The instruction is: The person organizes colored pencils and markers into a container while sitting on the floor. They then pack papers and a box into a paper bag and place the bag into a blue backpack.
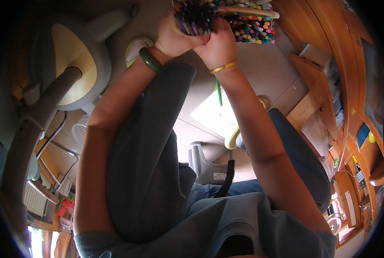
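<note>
Both of my hands are wrapped around a thick bundle of pens at the top of the view; their dark upper ends are blurred. My left hand, below a dark green bangle, grips the left side of the bundle. On the right side, my right hand closes in with a gold bracelet at its wrist. The thumbs meet at the near side. Just beyond the right hand stands a container packed with colored markers, crossed by a pale handle. A green pen lies below my right wrist, over a bright white sheet.
Wooden drawers and cabinets line the right side. At left stands a grey and yellow furniture base with a thick post. A grey plastic stool is beneath me. A yellow-green slipper rests on the tiled floor.
</note>
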A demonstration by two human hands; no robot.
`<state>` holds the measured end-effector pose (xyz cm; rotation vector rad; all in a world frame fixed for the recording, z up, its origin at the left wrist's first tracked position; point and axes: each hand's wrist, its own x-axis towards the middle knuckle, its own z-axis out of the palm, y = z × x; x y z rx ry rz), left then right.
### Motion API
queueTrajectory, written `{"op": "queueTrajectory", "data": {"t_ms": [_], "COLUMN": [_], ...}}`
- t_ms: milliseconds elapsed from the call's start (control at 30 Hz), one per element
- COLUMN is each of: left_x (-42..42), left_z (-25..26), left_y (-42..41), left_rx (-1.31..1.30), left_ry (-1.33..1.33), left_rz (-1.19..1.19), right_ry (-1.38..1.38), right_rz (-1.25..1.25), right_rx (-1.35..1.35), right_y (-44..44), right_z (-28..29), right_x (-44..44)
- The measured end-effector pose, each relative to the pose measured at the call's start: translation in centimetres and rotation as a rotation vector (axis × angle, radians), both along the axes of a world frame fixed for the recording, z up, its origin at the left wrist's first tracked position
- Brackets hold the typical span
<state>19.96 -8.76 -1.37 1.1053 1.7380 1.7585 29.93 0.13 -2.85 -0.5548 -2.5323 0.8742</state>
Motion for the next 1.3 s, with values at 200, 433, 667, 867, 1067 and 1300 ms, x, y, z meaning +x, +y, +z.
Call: {"op": "queueTrajectory", "data": {"t_ms": [200,433,667,867,1067,1300], "left_x": [0.0,1.0,0.8,1.1,0.9,1.4], "left_z": [-0.4,-0.2,0.4,0.9,0.5,0.0], "left_y": [-0.5,-1.5,-2.8,-3.0,-3.4,-4.6], "left_rx": [0.025,-0.162,-0.198,-0.229,-0.203,-0.231], "left_ry": [0.052,0.266,0.411,0.461,0.418,0.373], "left_rz": [-0.046,0.176,0.195,0.165,0.177,0.274], "right_ry": [0.039,0.004,0.05,0.135,0.153,0.067], "right_rz": [0.084,0.13,0.218,0.297,0.364,0.311], "right_rx": [0.044,-0.005,-0.383,0.039,-0.01,-0.272], "right_y": [0.7,0.1,1.0,3.0,2.6,2.9], "right_z": [-2.3,-2.1,0.7,4.1,8.9,8.8], "right_x": [0.8,0.6,2.4,-0.1,-1.6,0.4]}}
